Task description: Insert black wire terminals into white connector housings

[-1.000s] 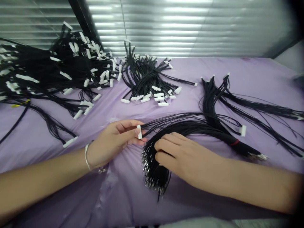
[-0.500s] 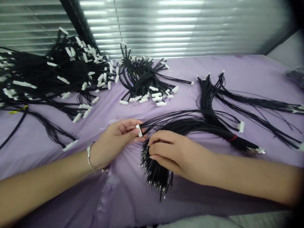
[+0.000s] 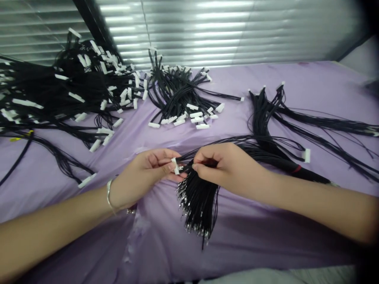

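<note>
Gripping a white connector [image 3: 176, 166], the left hand [image 3: 145, 169] sits just beside the right hand [image 3: 227, 167], pinching black wires [image 3: 198, 205] over lilac cloth [image 3: 266, 236]

A small white connector [image 3: 176, 166] of smooth, matt plastic; thin black wires [image 3: 201, 201] with a faint sheen, tipped with shiny metal terminals [image 3: 195, 227]. Beneath lies soft, creased lilac cloth [image 3: 154, 244]. Glossy silvery blinds [image 3: 192, 31] behind; a polished metal bangle [image 3: 108, 196].

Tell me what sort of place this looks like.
Probably a small wire-harness assembly workspace, perhaps makeshift: bundles of black wires ending in white connectors lie heaped on a lilac cloth beneath slatted blinds.
</note>
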A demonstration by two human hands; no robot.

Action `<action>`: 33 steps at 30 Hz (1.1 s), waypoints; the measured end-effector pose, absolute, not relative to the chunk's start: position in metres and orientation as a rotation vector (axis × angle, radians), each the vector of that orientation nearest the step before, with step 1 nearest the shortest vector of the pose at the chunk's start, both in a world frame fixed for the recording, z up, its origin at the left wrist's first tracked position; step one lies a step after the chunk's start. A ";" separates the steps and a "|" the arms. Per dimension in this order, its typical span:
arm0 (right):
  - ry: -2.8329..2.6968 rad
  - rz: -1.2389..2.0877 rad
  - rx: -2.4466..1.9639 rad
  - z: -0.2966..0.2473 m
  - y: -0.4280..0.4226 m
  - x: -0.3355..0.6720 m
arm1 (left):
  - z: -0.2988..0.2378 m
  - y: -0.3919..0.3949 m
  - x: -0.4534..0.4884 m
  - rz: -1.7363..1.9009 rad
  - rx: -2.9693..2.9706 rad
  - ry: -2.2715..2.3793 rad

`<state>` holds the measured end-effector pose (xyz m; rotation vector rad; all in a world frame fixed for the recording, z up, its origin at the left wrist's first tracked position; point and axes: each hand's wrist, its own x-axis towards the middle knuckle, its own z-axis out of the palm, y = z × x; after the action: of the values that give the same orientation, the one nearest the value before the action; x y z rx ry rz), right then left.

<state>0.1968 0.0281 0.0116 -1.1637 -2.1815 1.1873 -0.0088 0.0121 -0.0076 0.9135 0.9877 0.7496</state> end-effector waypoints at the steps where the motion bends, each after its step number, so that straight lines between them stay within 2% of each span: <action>1: -2.190 1.175 -1.169 0.013 0.028 0.197 | -0.008 0.012 -0.009 0.745 0.913 0.980; 33: -2.291 1.035 -1.229 0.008 0.029 0.194 | -0.004 0.011 -0.005 0.735 0.922 0.995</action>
<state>0.1943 0.0291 0.0081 -1.2294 -2.2905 1.0345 -0.0051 0.0110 -0.0039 0.9216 0.9954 0.7347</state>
